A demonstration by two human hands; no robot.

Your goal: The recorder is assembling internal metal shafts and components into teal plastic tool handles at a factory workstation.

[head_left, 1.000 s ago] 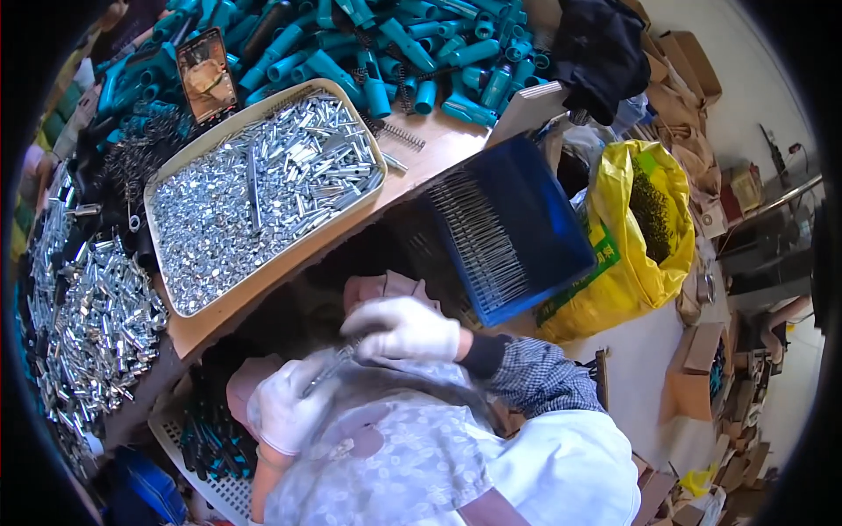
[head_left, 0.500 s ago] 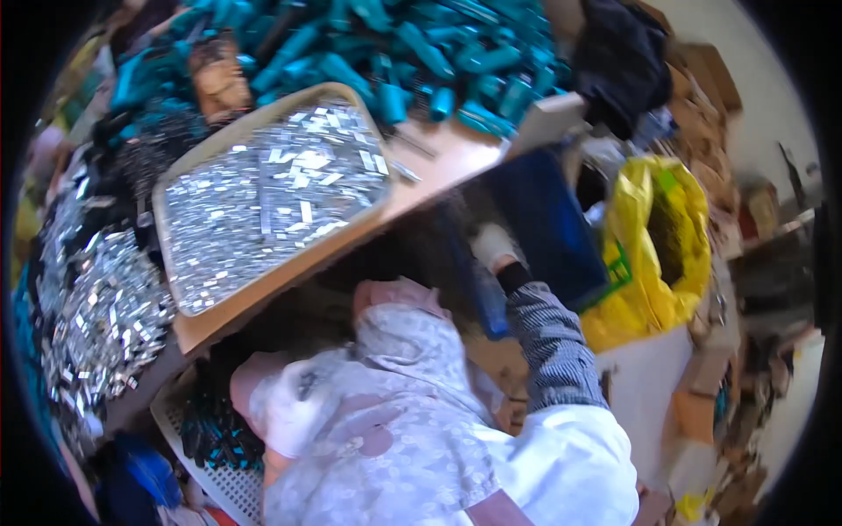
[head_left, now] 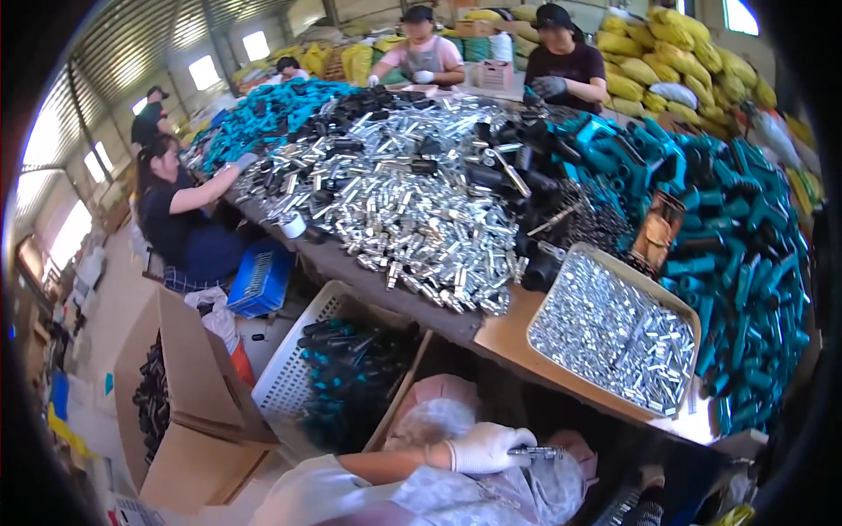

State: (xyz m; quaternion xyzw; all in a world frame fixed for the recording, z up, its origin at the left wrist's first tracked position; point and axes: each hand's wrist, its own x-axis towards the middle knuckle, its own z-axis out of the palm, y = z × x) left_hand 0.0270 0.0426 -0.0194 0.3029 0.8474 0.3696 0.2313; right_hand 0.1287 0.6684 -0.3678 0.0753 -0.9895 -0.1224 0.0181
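My gloved left hand (head_left: pixel 485 447) pinches a small metal pin (head_left: pixel 535 453) (stiff, light, probably slick); right hand unseen.

Gloved left hand (head_left: pixel 484 447) grips a metal piece (head_left: pixel 533 453) (silvery) — beside tray (head_left: pixel 561 282).
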